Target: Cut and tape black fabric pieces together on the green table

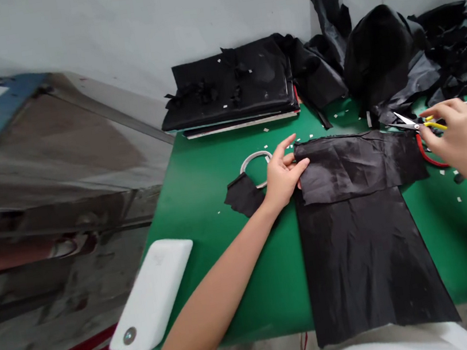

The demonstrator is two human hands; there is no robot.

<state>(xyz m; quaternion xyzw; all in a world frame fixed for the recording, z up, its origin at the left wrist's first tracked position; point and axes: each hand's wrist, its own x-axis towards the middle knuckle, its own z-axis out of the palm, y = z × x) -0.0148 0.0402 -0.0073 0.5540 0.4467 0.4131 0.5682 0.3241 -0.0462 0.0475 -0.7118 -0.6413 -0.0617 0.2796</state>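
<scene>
The left hand (282,177) rests with fingers spread loose, gripping nothing, fingertips pressing the nine o'clock edge of the folded black cloth (356,166), which lies on a larger black sheet (367,263) mid-mat. The right hand (458,137), at the cloth's three o'clock, curls its fingers around yellow-handled scissors (420,124). On the green mat (211,201), a white ring (253,163) and a black scrap (244,195) lie at the left hand's nine o'clock; no containers show.

scissor handles (435,129) (behind right hand (458,140))
</scene>
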